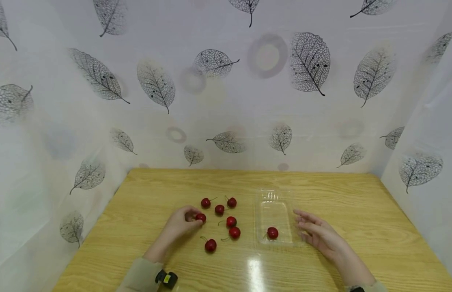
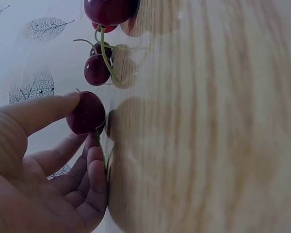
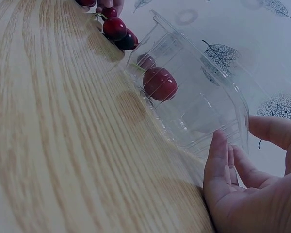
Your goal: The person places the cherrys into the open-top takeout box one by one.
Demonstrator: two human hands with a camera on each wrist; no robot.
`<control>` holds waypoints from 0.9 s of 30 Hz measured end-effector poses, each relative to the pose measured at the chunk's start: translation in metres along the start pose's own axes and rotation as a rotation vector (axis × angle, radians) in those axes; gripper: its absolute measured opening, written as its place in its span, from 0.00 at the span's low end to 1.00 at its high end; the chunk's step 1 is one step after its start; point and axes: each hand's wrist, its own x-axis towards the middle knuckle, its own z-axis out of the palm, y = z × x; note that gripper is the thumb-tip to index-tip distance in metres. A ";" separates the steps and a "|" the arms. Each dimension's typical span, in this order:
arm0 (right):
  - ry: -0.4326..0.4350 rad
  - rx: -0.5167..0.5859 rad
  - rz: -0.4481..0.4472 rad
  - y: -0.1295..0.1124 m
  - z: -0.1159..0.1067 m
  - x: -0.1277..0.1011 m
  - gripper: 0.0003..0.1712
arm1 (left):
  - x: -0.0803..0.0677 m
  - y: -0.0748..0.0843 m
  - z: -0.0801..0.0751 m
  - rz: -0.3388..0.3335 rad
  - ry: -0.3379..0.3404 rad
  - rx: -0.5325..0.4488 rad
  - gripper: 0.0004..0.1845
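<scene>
My left hand (image 1: 180, 223) pinches a dark red cherry (image 1: 201, 217) between thumb and fingertips, close over the wooden table. In the left wrist view the thumb lies against this cherry (image 2: 86, 113) on one side, with fingertips at its stem end. Several more cherries with green stems, such as one cherry (image 1: 210, 245), lie to the right of that hand. A clear plastic container (image 1: 258, 219) stands to their right, with one cherry (image 1: 272, 232) inside near its front. My right hand (image 1: 322, 237) is beside the container's right wall, its fingers loosely extended, fingertips right at the rim.
The wooden table (image 1: 372, 227) ends at the back against a pale sheet (image 1: 248, 105) printed with dark leaves. The same sheet hangs along both sides. A black band (image 1: 166, 279) sits on the left wrist.
</scene>
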 end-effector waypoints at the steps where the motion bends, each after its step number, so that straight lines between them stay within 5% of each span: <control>1: 0.000 0.002 -0.003 0.000 0.000 0.000 0.21 | 0.000 0.000 0.000 -0.001 0.002 -0.005 0.14; 18: 0.020 0.007 0.003 0.003 0.002 -0.001 0.20 | -0.005 0.004 0.003 0.000 0.030 -0.061 0.14; 27: 0.045 -0.001 -0.016 0.000 0.005 -0.003 0.21 | -0.004 0.021 0.005 0.039 0.064 -0.068 0.15</control>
